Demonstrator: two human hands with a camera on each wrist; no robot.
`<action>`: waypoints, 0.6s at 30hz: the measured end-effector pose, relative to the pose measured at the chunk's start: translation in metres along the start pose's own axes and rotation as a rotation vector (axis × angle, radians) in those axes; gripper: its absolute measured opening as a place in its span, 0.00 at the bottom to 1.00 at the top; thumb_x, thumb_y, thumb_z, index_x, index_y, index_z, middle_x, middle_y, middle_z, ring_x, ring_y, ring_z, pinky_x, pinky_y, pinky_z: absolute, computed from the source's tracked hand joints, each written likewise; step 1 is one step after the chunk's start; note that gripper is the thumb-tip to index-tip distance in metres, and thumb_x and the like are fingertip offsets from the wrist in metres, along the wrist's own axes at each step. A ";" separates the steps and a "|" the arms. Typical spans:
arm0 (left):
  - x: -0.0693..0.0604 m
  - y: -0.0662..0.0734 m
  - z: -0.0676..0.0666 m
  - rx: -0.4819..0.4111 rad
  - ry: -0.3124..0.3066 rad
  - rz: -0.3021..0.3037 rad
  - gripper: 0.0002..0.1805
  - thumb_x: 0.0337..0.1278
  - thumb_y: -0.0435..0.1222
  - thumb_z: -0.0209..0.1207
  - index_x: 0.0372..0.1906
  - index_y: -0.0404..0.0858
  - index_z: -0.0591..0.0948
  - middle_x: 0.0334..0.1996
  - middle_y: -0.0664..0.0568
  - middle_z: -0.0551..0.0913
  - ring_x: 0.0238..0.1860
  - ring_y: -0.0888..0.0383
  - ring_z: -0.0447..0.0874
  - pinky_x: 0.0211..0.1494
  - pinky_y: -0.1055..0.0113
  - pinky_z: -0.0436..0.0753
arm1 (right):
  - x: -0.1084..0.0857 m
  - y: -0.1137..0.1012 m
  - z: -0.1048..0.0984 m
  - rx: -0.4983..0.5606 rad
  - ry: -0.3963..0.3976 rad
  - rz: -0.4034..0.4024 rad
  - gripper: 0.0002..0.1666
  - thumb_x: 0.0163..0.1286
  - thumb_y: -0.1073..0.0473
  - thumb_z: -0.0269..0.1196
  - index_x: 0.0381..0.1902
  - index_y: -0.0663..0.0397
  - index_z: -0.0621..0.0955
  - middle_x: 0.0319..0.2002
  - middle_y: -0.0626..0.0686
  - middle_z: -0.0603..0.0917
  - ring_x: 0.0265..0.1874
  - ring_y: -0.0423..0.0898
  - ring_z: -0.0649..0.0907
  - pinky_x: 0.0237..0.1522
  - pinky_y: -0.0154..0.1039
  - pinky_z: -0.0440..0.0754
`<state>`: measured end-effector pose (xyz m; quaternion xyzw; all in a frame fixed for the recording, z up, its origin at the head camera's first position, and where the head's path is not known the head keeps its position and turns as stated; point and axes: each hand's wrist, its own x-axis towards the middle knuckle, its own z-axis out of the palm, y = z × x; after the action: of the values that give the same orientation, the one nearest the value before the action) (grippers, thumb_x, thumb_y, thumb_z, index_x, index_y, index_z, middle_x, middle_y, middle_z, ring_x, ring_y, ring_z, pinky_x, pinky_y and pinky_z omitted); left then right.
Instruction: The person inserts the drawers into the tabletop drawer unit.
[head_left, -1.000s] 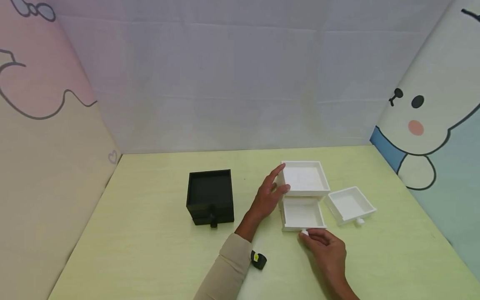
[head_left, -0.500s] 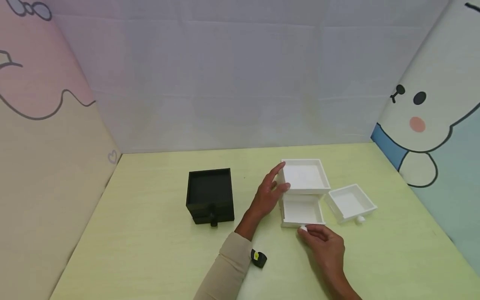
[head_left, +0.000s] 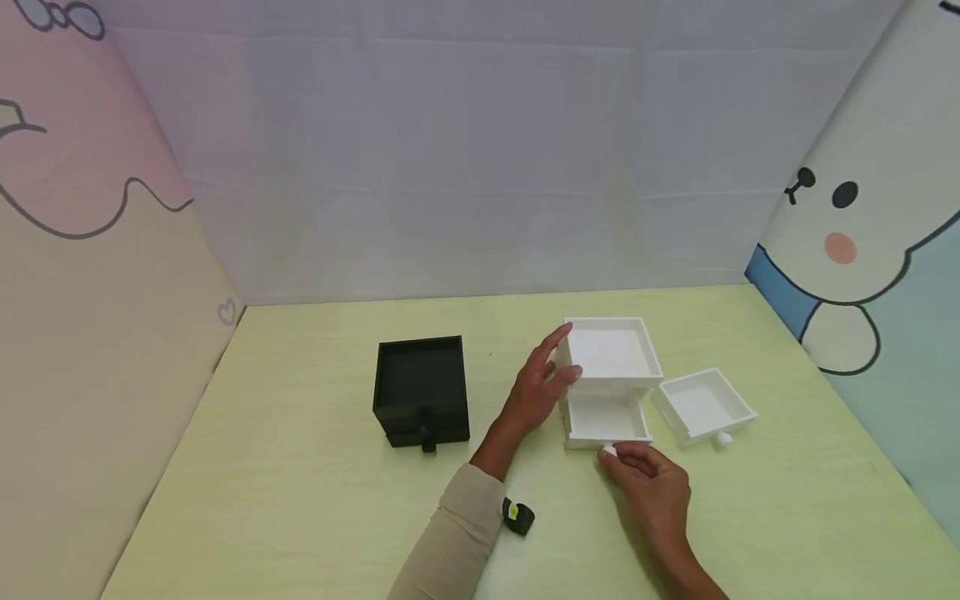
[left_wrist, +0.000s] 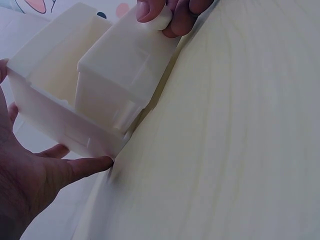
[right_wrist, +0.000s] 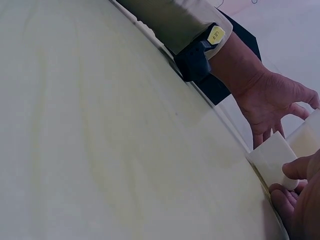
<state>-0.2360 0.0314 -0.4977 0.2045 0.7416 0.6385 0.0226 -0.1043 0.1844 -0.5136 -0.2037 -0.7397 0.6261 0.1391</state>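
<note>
Two hands work at one white box (head_left: 611, 348), which stands right of the middle of the table (head_left: 262, 467), nearer the far edge than the near one. Its lower drawer (head_left: 606, 414) juts out toward the near edge, and the left wrist view shows a gap in the box above it. The left hand (head_left: 532, 396) is spread wide along the box's left side, reaching up to the rim. The right hand (head_left: 651, 492) is drawn in narrow, thumb and fingers pinching the drawer's knob (head_left: 610, 450). A loose white drawer (head_left: 705, 406) lies at an angle just beside the box, toward the table's right edge; a black box (head_left: 422, 379) stands well to the left.

Sliding the lower drawer inward is probably the step in hand. To do it well, push straight toward the far edge with the knob level, since a sideways lean would likely jam the drawer. The left hand should brace the box lightly, so that it neither skids nor twists and its wall is not squeezed onto the drawer. Ease off near the end, then check that the drawer front sits square.
</note>
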 end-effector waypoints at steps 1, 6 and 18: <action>0.000 0.000 0.000 -0.002 -0.001 0.003 0.33 0.64 0.54 0.54 0.74 0.70 0.61 0.73 0.56 0.63 0.70 0.48 0.66 0.67 0.47 0.69 | 0.000 0.000 0.000 0.007 0.003 -0.006 0.17 0.54 0.69 0.76 0.41 0.72 0.85 0.32 0.59 0.89 0.25 0.33 0.86 0.29 0.26 0.81; 0.001 -0.001 -0.001 -0.017 -0.011 0.027 0.34 0.64 0.52 0.54 0.75 0.66 0.61 0.73 0.54 0.63 0.71 0.48 0.65 0.68 0.47 0.68 | 0.002 0.000 0.003 0.021 0.015 -0.032 0.16 0.53 0.70 0.76 0.40 0.73 0.85 0.31 0.59 0.89 0.24 0.33 0.86 0.29 0.25 0.81; 0.003 0.000 -0.001 -0.038 -0.027 0.019 0.36 0.65 0.45 0.54 0.77 0.54 0.60 0.75 0.47 0.60 0.72 0.43 0.63 0.68 0.42 0.66 | 0.002 0.000 0.008 0.001 0.049 -0.033 0.16 0.53 0.68 0.76 0.40 0.70 0.86 0.30 0.54 0.89 0.24 0.32 0.85 0.29 0.25 0.80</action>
<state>-0.2390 0.0311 -0.4967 0.2200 0.7269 0.6498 0.0305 -0.1099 0.1787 -0.5152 -0.2064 -0.7392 0.6188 0.1675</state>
